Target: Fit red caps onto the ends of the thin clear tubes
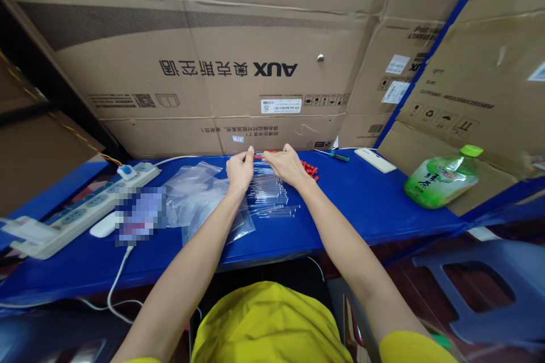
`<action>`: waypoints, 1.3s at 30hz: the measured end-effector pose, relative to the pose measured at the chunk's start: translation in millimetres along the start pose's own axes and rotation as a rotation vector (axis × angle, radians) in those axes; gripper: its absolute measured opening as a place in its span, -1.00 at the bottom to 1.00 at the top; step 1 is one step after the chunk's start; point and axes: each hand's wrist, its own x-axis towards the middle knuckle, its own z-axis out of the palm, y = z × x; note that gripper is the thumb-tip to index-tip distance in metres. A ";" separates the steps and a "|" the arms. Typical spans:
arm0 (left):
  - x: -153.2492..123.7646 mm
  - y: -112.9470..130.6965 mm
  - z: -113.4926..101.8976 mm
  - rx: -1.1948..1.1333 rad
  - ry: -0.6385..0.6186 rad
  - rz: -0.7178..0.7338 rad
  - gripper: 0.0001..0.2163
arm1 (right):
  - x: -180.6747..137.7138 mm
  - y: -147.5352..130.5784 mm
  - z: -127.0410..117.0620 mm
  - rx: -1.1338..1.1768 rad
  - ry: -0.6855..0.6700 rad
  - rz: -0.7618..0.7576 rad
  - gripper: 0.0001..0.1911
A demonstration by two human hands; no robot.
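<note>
Over the far edge of a pile of thin clear tubes (269,187), my left hand (240,170) and my right hand (286,165) are close together. Both are closed in a pinch. A small red piece (258,156) shows between their fingertips; whether a tube is joined to it is hidden by the fingers. Several loose red pieces (310,169) lie just right of my right hand, partly behind the wrist. Clear plastic bags (191,195) are spread left of the tubes, partly under my left forearm.
A power strip (85,210) and a phone-like blurred item (142,212) with a cable are on the left of the blue table (353,210). Toward the right are a screwdriver (338,156), a white flat device (374,160) and a green bottle (443,178). Cardboard (238,22) walls the back.
</note>
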 end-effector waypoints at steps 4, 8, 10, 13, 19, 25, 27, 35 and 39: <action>-3.5 -2.3 -3.9 0.097 -0.052 0.092 -0.47 | -2.8 2.8 0.7 0.005 -0.016 0.004 -0.60; -9.4 -4.5 -7.0 0.211 -0.215 0.351 -0.63 | -7.7 7.3 4.0 0.027 -0.034 -0.017 -0.62; -11.1 -4.5 -6.5 0.277 -0.280 0.478 -0.69 | -8.7 8.0 5.6 0.034 -0.048 -0.023 -0.63; -10.9 -3.5 -4.9 0.429 -0.340 0.516 -0.71 | -8.4 7.3 6.0 0.027 -0.077 -0.015 -0.65; -8.6 0.7 -8.8 0.603 -0.429 0.562 -0.73 | -8.8 9.3 0.3 0.051 -0.090 -0.027 -0.66; -11.5 8.9 -11.5 0.610 -0.423 0.508 -0.75 | -10.3 9.4 -0.3 0.074 -0.098 -0.043 -0.63; -12.4 10.4 -11.2 0.625 -0.418 0.489 -0.74 | -9.9 7.2 1.0 0.064 -0.102 -0.047 -0.62; -12.9 13.2 -10.8 0.646 -0.420 0.441 -0.71 | -8.7 4.8 6.7 0.060 -0.104 -0.077 -0.63; -12.3 13.4 -10.1 0.624 -0.408 0.438 -0.72 | -9.2 6.3 7.2 0.056 -0.113 -0.079 -0.66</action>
